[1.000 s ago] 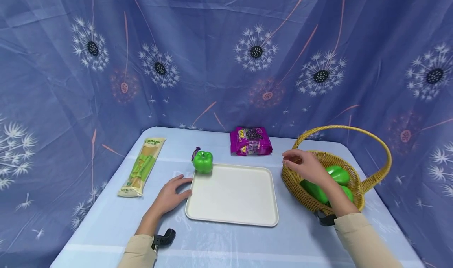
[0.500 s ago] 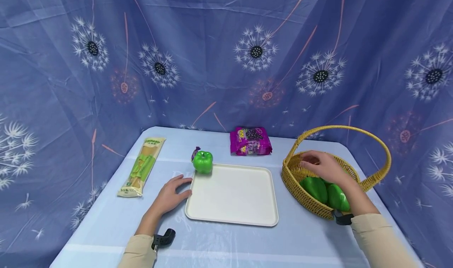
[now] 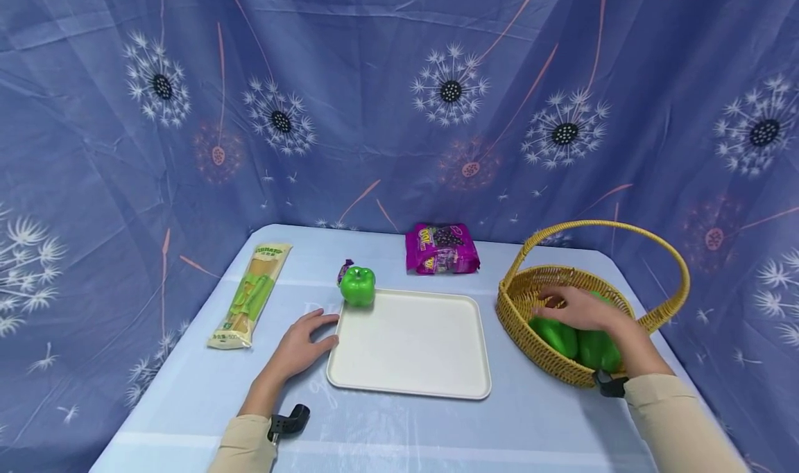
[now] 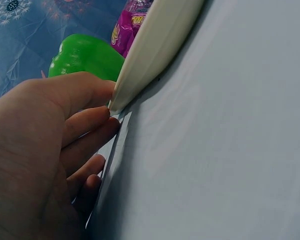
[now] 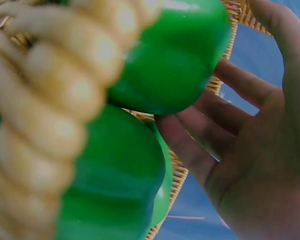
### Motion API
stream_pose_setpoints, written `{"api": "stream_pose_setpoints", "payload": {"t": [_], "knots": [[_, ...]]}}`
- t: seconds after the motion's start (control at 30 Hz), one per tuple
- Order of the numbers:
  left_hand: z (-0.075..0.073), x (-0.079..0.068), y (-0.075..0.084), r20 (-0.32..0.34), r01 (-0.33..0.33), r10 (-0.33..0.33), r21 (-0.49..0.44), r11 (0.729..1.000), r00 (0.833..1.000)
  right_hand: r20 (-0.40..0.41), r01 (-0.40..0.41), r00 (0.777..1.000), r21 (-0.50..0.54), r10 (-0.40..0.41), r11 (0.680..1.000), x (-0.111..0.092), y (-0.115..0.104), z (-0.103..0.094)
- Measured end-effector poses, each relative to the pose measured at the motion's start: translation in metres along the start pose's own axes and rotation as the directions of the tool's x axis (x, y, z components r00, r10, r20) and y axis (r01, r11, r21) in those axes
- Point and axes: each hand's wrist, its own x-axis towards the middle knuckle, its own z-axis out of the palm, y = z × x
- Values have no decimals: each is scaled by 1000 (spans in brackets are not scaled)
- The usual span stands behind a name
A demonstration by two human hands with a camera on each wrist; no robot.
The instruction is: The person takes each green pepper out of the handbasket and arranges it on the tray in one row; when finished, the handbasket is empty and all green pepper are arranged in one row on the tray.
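My left hand [image 3: 301,345] lies at the left side of a white tray [image 3: 412,345]. In the left wrist view its fingertips touch the tray's rim [image 4: 155,50]. A green bell pepper [image 3: 358,286] sits at the tray's far left corner. Over on the right, my right hand [image 3: 577,310] reaches into a wicker basket [image 3: 530,351] that holds several green bell peppers [image 3: 555,336]. Seen from the right wrist, the fingers are spread, with fingertips at the side of the upper bell pepper [image 5: 177,57]. Another bell pepper [image 5: 115,175] lies below it.
The basket's tall handle [image 3: 602,223] arches over its opening. A purple candy bag [image 3: 443,249] lies behind the tray, and a small wrapped candy [image 3: 345,270] is by the lone pepper. A long food packet [image 3: 251,295] lies at the left. A blue dandelion-print curtain [image 3: 374,112] hangs behind.
My right hand has moved right and down, from over the basket's left rim into the basket among the peppers. The left hand and tray have stayed put.
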Motion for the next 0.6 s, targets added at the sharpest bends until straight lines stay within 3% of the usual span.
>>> {"api": "stream_pose_setpoints", "payload": {"t": [0.27,0.6], "knots": [[0,0,0,-1,0,0,9,1000,1000,88,-30,996,-21,32,999,1,4,8],[1,0,-1,-2,1,-1,3,1000,1000,124,-44,991,-20,46,999,3,6,13]]}}
